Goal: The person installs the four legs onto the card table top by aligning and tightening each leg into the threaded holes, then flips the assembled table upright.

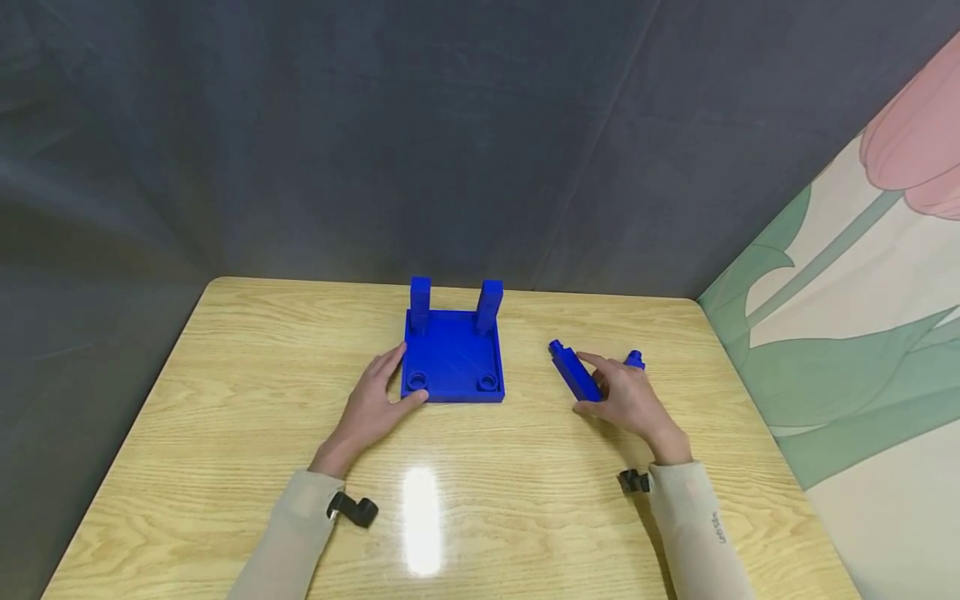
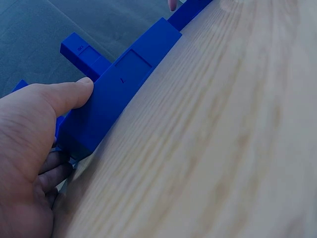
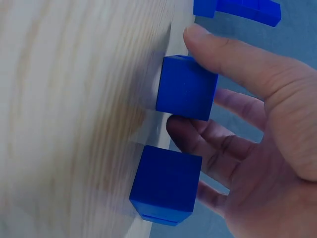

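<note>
A square blue toy tabletop (image 1: 453, 354) lies on the wooden table, raised rim up. Two blue legs stand at its far corners, the left leg (image 1: 420, 304) and the right leg (image 1: 489, 305); round sockets show in the near corners. My left hand (image 1: 375, 406) grips its near left corner, thumb on the front side and fingers along the left side. To the right, my right hand (image 1: 626, 396) holds a loose blue leg (image 3: 187, 88) between thumb and fingers, its threaded end pointing away. Another loose leg (image 3: 166, 183) lies beside it, mostly hidden by that hand in the head view.
The wooden table (image 1: 247, 375) ends against a dark curtain (image 1: 375, 150) at the back. A floral cloth (image 1: 862, 333) hangs along the right side. Black wrist mounts (image 1: 352, 508) sit on both sleeves.
</note>
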Demonstrator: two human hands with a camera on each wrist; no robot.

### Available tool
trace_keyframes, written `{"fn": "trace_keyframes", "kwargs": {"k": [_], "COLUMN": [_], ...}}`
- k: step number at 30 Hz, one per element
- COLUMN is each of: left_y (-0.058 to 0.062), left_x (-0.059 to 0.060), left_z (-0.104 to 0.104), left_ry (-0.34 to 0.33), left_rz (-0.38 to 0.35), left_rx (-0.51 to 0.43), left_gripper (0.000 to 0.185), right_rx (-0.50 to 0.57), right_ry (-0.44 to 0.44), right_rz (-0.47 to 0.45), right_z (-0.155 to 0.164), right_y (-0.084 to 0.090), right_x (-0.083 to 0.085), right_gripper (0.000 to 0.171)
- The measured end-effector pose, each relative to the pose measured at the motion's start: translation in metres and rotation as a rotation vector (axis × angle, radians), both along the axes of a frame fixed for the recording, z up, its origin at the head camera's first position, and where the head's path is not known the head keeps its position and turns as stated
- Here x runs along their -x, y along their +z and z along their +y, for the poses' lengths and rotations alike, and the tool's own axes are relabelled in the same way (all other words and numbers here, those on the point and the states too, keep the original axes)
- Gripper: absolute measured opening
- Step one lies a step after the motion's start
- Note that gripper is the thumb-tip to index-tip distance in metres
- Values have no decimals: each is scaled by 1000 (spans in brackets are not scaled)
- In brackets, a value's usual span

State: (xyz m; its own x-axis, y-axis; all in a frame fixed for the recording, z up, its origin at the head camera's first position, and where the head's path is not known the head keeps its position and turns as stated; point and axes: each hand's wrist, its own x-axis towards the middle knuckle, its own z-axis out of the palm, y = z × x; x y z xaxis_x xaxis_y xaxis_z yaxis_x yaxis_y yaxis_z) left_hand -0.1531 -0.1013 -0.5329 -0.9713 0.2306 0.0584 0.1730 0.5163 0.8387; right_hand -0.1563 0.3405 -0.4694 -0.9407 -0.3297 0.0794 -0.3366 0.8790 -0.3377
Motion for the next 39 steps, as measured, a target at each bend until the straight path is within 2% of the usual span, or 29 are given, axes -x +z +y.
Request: {"fn": "trace_keyframes", "kwargs": {"k": [7, 11, 17, 26, 31, 39], "left_y": [-1, 0, 0, -1, -1, -1], "left_x": [0, 0, 0, 0, 0, 0], "left_z": [0, 0, -1, -1, -1, -1], "left_ry": [-1, 0, 2, -1, 1, 0], "left_rz": [0, 1, 0, 9, 9, -2], "left_rx": [-2, -6, -5, -3, -8, -4], "left_gripper": [98, 98, 99, 99, 99, 98], "right_rx": [-13, -1, 109, 375, 545, 993], "right_ry": [-60, -77, -126, -190, -244, -314], "right_rz": [3, 41, 90, 210, 225, 158], "right_z": [-3, -3, -4, -7, -16, -32], "right_y": [-1, -2, -3, -5, -3, 4], "right_x": [-2, -1, 0, 1, 0, 0], "right_gripper": [78, 70, 59, 50, 47, 36]}}
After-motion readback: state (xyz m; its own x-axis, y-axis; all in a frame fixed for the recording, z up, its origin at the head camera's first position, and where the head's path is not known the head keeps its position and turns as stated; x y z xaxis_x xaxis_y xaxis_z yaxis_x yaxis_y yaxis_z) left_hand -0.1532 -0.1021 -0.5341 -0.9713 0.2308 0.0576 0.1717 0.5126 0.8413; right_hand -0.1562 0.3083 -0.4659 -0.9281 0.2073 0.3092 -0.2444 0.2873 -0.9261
